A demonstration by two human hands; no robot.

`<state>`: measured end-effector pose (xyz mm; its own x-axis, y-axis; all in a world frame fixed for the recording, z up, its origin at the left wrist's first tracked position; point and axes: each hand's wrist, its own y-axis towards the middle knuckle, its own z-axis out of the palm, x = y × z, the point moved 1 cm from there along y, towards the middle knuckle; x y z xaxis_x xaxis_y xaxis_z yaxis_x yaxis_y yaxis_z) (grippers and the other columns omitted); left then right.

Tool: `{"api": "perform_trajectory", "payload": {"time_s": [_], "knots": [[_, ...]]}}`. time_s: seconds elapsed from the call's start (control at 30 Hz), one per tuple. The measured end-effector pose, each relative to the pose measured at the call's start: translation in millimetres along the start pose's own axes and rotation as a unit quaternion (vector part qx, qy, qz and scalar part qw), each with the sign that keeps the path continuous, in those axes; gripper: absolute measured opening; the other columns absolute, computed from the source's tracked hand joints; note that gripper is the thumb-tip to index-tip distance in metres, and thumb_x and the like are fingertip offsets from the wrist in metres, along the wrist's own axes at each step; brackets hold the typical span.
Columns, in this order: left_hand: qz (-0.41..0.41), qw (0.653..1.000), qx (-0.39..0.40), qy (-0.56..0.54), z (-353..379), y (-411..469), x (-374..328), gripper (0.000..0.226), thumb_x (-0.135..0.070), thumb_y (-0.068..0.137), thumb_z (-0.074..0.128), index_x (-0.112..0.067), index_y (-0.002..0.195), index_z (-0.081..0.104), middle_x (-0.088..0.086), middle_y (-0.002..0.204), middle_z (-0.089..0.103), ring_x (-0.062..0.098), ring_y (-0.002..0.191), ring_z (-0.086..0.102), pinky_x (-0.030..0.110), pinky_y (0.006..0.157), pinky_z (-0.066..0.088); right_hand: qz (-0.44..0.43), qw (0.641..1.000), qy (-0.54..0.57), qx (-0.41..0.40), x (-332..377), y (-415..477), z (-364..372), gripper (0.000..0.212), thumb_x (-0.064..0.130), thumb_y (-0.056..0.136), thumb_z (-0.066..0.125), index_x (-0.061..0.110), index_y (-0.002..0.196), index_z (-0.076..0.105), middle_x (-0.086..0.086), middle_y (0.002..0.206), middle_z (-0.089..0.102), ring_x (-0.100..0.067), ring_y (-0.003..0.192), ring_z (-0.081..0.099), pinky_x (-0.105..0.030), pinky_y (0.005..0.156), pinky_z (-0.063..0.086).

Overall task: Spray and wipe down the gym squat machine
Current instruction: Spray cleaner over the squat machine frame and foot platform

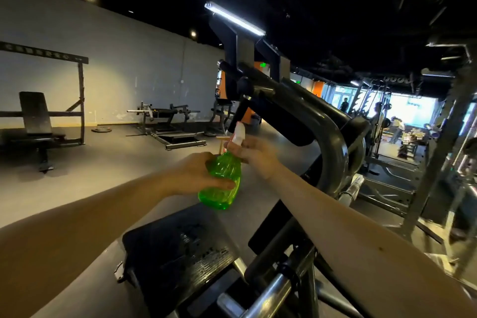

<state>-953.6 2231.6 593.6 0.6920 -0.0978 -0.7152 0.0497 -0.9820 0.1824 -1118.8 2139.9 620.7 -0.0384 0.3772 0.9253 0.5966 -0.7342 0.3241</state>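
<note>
A green translucent spray bottle [224, 183] with a white trigger head is held up in the middle of the view. My left hand [198, 175] grips its body from the left side. My right hand [254, 153] grips the white trigger head, its nozzle aimed up and left. Just beyond the bottle rises the squat machine [333, 134], its thick black curved arm and shoulder pads to the right. The machine's black textured foot plate [178, 253] lies below my arms.
A black adjustable bench in a rack [36, 121] stands at the left by the grey wall. Low floor machines [170, 126] and a weight plate lie further back. Racks and steel posts [433, 170] crowd the right side. People stand far off near bright windows.
</note>
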Motion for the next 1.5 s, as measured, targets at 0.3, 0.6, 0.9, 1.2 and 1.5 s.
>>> {"api": "perform_trajectory", "payload": {"time_s": [0.3,0.6,0.9,1.2,1.5], "knots": [[0.014,0.999,0.034,-0.016,-60.1,51.4,-0.3,0.051,-0.033,0.084,0.083,-0.025,0.129,0.061,-0.006,0.120,0.065,0.014,0.114,0.061,0.026,0.090,0.048,-0.017,0.992,-0.067,-0.102,15.1,76.0,15.6,0.005,0.018,0.094,0.074,0.021,0.091,0.073,0.003,0.090,0.074,-0.018,0.091,0.070,-0.043,0.097,0.054],[0.019,0.998,0.040,-0.040,-51.4,72.3,19.9,0.050,-0.041,0.078,0.088,-0.021,0.118,0.066,-0.005,0.110,0.072,0.014,0.103,0.069,0.027,0.087,0.058,0.032,0.992,-0.070,-0.103,7.8,85.5,13.7,0.023,0.020,0.097,0.070,0.000,0.109,0.073,-0.001,0.088,0.072,-0.010,0.078,0.066,-0.021,0.075,0.053],[0.024,0.996,0.050,-0.068,-24.1,36.9,-5.6,0.056,-0.064,0.066,0.087,-0.028,0.106,0.071,-0.007,0.102,0.075,0.011,0.094,0.073,0.035,0.088,0.061,0.068,0.993,-0.041,-0.091,29.5,29.7,2.7,0.016,0.026,0.097,0.069,0.010,0.099,0.073,-0.013,0.110,0.073,-0.020,0.095,0.066,-0.038,0.096,0.052],[0.053,0.994,0.017,-0.094,0.6,50.7,-117.0,0.058,-0.062,0.070,0.086,-0.025,0.112,0.070,0.001,0.105,0.077,0.015,0.093,0.075,0.037,0.085,0.063,0.024,0.997,0.047,-0.062,72.8,16.5,-88.1,0.035,0.038,0.090,0.075,0.007,0.106,0.074,-0.009,0.104,0.071,-0.024,0.102,0.068,-0.044,0.104,0.052],[0.014,0.996,-0.053,-0.064,83.3,123.4,-186.4,0.042,-0.049,0.081,0.083,-0.023,0.109,0.068,-0.002,0.105,0.075,0.012,0.095,0.072,0.031,0.088,0.059,-0.027,0.999,-0.020,-0.003,63.7,36.2,-216.3,0.035,0.027,0.097,0.068,0.004,0.123,0.069,-0.007,0.114,0.076,-0.019,0.106,0.072,-0.029,0.091,0.056]]}}
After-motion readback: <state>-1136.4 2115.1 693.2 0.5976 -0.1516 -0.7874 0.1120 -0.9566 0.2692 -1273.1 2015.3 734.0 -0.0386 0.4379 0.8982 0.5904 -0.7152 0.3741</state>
